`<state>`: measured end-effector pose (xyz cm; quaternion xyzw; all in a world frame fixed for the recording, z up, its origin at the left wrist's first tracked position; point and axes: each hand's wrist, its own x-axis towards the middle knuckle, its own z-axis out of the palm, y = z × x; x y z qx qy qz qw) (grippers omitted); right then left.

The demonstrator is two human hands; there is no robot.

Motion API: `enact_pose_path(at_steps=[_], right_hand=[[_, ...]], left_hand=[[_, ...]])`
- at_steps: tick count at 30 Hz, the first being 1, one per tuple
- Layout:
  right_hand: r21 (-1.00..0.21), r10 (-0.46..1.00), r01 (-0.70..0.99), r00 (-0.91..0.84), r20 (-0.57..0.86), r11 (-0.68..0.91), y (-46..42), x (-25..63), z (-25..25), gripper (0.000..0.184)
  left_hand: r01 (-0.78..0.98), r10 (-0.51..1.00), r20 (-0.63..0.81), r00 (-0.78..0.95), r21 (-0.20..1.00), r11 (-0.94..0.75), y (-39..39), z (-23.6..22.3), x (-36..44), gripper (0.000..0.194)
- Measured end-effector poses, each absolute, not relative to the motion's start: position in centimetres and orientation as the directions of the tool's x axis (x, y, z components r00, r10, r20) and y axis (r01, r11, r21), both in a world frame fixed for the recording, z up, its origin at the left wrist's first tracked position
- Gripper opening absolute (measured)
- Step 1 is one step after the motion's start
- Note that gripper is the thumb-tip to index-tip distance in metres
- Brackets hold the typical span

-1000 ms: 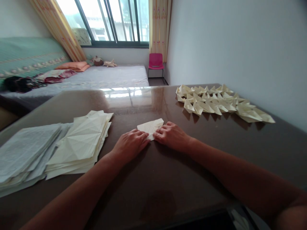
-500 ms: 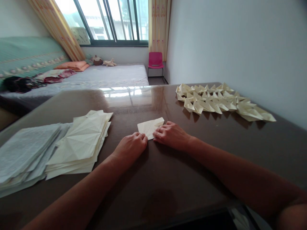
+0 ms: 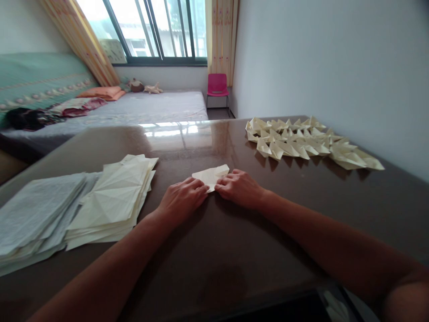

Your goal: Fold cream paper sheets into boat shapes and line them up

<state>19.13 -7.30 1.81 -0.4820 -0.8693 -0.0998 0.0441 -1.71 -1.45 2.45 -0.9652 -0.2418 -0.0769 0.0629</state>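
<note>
A small folded piece of cream paper (image 3: 212, 175) lies on the dark brown table (image 3: 214, 250), right in front of me. My left hand (image 3: 182, 200) rests on its near left part, fingers curled and pressed down on it. From the other side, my right hand (image 3: 240, 188) presses the paper's near right edge with bent fingers. The two hands almost touch each other at the fingertips.
A stack of creased cream sheets (image 3: 114, 201) lies to the left, beside a stack of grey-white sheets (image 3: 31, 217). Several folded cream paper shapes (image 3: 306, 143) are laid out at the far right by the wall. Beyond the table are a bed (image 3: 134, 109) and a pink chair (image 3: 217, 86).
My left hand drew back off the paper half a second ago and has now slid forward onto it again. The right hand has hardly moved.
</note>
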Motion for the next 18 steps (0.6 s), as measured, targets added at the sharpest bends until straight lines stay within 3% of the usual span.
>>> enact_pose_path(at_steps=[6,13,18], right_hand=[[-0.038,0.817,0.823,-0.554,0.161,0.566,-8.1,21.6,2.6,0.019],[-0.289,0.855,0.805,-0.490,0.166,0.518,-7.9,21.7,2.3,0.017],[-0.437,0.945,0.838,-0.280,0.171,0.328,-7.3,20.8,1.0,0.018]], left_hand=[[0.341,0.351,0.177,0.919,0.087,-0.936,-3.0,2.5,-1.4,0.027],[0.553,0.612,0.192,0.767,0.285,-0.783,-2.3,1.1,-0.7,0.029],[0.640,0.707,0.169,0.687,0.319,-0.699,-1.4,0.6,0.1,0.030]])
